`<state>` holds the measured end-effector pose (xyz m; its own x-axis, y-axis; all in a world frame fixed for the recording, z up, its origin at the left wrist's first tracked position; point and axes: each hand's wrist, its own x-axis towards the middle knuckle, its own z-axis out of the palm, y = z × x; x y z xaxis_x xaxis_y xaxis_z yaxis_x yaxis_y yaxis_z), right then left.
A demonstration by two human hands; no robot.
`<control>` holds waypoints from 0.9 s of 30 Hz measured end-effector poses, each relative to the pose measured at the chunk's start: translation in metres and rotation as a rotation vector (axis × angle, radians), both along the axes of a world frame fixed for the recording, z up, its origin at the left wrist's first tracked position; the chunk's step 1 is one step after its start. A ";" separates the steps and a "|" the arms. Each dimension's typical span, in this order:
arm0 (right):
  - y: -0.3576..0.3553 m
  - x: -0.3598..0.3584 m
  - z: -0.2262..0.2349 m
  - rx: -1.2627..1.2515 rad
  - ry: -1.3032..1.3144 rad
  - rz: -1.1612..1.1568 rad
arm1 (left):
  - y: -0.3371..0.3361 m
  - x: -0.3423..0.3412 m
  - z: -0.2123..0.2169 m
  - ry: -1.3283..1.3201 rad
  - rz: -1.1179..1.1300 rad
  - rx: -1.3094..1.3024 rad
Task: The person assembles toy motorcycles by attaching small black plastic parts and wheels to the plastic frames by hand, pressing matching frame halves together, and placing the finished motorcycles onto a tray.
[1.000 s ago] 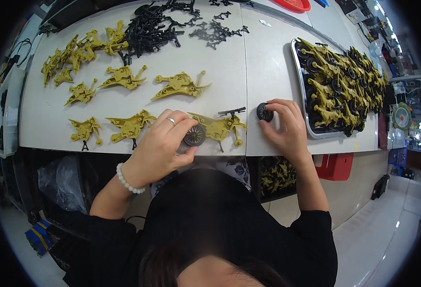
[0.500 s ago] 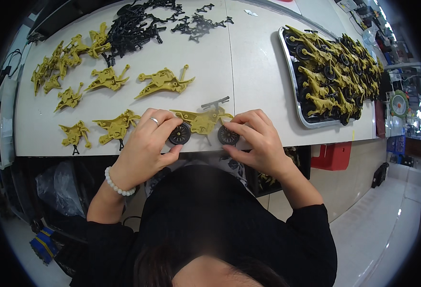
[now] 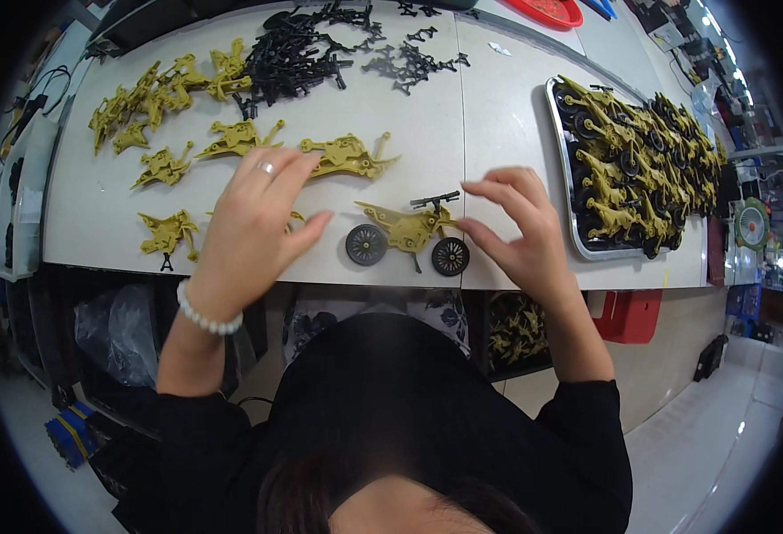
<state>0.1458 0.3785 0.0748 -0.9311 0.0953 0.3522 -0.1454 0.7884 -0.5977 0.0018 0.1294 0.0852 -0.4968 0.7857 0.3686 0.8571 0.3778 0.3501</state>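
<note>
A small toy motorcycle point(image 3: 407, 236), with an olive-yellow body, black handlebars and two black wheels, is standing on its wheels near the front edge of the white table point(image 3: 463, 133). Nothing is touching it.

The left hand point(image 3: 254, 222) is hovering just to the left of the motorcycle. Its fingers are spread and loosely open, it is holding nothing, and the thumb is pointing toward the front wheel without reaching it. A ring is sitting on one finger and a white bead bracelet point(image 3: 205, 313) is sitting on the wrist.

The right hand point(image 3: 520, 233) is hovering just to the right of the motorcycle. It is also open and empty, with the fingers curved; the thumb tip is coming very near the rear wheel, but a small gap is showing.

Behind and to the left of the motorcycle, several yellow body parts point(image 3: 347, 156) are lying flat on the table, well apart from each other, and one more is lying partly hidden under the left hand. Further behind the motorcycle, a heap of black plastic parts point(image 3: 298, 58) is lying near the back edge. To the right of the motorcycle, beyond the right hand, a tray point(image 3: 562, 169) is holding many finished yellow motorcycles point(image 3: 641, 165) piled together.
</note>
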 end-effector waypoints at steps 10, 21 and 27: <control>-0.023 -0.068 0.010 0.243 0.236 0.196 | 0.029 -0.034 -0.003 -0.131 -0.073 -0.028; -0.020 -0.011 0.017 0.112 0.090 0.183 | 0.026 -0.007 0.016 -1.357 -0.323 -0.070; -0.021 0.002 0.002 -0.015 -0.011 0.088 | 0.028 0.022 0.003 -0.410 -0.291 0.017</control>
<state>0.1480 0.3577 0.0764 -0.9400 0.0180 0.3406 -0.2070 0.7635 -0.6117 0.0243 0.1571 0.0882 -0.3650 0.9087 0.2027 0.7169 0.1353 0.6839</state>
